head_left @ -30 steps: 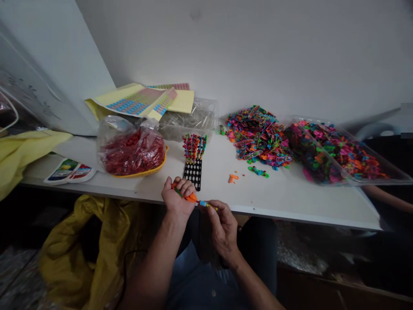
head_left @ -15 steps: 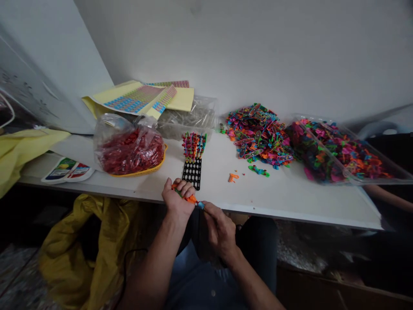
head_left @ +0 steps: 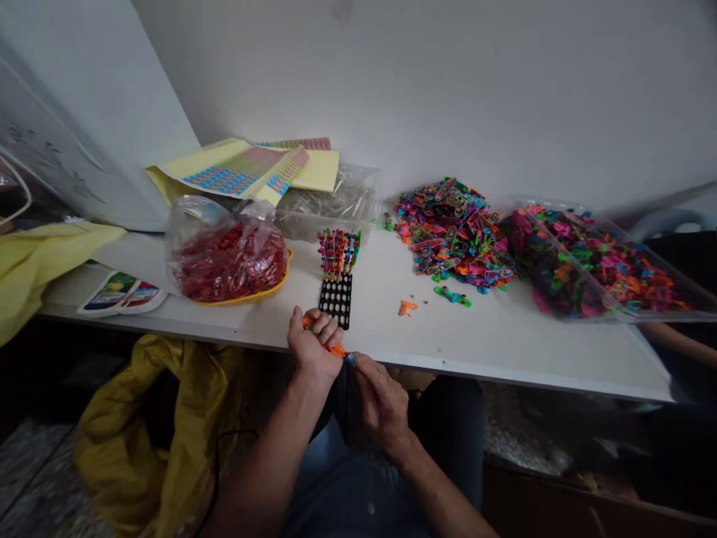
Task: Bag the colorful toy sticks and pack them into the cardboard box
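Hands held over the front edge of the white table (head_left: 476, 344): left hand (head_left: 311, 351) curled closed around an orange plastic piece (head_left: 337, 349), right hand (head_left: 382, 407) pinching a small blue part (head_left: 350, 359) against it, where a slipped grip could have dropped either piece off the edge.

A white table (head_left: 504, 355) stands against a white wall (head_left: 448, 90). At the back left, yellow-backed sticker sheets (head_left: 235, 170) lie fanned out, partly over a clear plastic tub (head_left: 330, 200). In front of them, a clear bag (head_left: 227, 261) of red pieces sits in a yellow basket (head_left: 258, 296). To the right lies a loose heap (head_left: 453, 235) of brightly coloured plastic pieces, beside a clear tub (head_left: 608, 317) filled with more. Two printed cards (head_left: 122, 292) lie near the table's left edge, by a yellow cloth (head_left: 50, 258). A yellow bag (head_left: 140, 441) hangs below. At far right, a forearm (head_left: 677, 340), apparently a co-worker's, shows dimly.
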{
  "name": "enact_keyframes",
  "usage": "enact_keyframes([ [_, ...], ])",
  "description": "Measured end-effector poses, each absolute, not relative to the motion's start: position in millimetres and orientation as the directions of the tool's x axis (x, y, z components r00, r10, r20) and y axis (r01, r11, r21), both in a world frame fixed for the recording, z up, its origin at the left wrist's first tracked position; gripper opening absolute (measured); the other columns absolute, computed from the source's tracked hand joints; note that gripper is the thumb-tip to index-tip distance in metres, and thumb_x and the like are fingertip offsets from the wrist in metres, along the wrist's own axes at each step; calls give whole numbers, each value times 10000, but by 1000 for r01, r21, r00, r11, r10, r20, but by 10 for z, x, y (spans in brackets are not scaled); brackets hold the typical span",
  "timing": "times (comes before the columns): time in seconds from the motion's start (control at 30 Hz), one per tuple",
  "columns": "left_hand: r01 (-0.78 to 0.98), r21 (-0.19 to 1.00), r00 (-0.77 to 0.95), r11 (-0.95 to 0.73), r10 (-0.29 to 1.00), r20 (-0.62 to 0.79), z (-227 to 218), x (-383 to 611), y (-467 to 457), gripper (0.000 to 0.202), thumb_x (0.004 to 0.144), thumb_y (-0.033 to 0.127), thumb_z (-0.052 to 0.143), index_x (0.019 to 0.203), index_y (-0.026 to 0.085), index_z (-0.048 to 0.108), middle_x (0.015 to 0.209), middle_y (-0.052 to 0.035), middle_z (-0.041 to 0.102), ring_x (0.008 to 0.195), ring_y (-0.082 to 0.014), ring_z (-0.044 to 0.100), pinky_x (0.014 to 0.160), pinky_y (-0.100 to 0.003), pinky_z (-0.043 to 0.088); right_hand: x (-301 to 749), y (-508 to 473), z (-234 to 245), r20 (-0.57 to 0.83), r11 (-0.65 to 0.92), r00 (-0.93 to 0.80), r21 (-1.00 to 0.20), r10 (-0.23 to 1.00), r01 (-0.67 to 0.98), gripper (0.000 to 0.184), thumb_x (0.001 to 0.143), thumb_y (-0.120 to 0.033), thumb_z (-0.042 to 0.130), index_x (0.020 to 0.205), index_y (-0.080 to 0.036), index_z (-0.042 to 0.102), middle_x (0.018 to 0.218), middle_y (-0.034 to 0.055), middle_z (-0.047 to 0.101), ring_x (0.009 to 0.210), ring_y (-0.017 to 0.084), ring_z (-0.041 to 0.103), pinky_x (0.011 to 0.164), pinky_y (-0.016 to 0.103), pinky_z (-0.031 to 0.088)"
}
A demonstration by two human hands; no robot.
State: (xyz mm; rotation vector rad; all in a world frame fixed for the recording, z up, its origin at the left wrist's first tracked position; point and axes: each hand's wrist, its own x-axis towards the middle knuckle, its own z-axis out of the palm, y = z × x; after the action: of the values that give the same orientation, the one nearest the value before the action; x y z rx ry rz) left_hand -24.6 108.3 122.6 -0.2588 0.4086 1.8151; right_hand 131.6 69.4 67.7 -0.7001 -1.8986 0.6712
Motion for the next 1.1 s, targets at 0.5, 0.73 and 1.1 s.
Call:
enact_keyframes([
  [0.5, -967, 98, -254, -235, 866, -430, 1129, -284, 979, 321, 947, 372, 408, 681, 193, 410, 509, 74, 307, 359, -72, 288, 358, -209, 174, 1224, 598, 709, 492, 594, -399, -783, 774, 187, 506, 965, -80, 523, 1401, -335, 559, 1222, 53, 700, 1094, 206, 686, 956, 363, 576],
  [0.73, -963, 86, -265, -257, 828, -495, 1162, -190, 964, 259, 897, 284, 413, 661, 203, 346, 507, 86, 266, 341, -62, 264, 347, -202, 147, 1222, 631, 558, 610, 709, -385, -675, 693, 206, 603, 941, -37, 489, 1454, -353, 516, 1263, 65, 689, 1131, 214, 682, 926, 352, 597],
  [1.1, -958, 275, -169, -85, 940, -298, 1157, -301, 932, 262, 901, 341, 525, 701, 179, 481, 545, 71, 352, 379, -68, 311, 362, -188, 231, 1335, 741, 995, -29, -2, -614, -999, 789, 45, 345, 1005, -384, 550, 1305, -256, 663, 1119, 64, 739, 989, 199, 706, 894, 350, 565],
])
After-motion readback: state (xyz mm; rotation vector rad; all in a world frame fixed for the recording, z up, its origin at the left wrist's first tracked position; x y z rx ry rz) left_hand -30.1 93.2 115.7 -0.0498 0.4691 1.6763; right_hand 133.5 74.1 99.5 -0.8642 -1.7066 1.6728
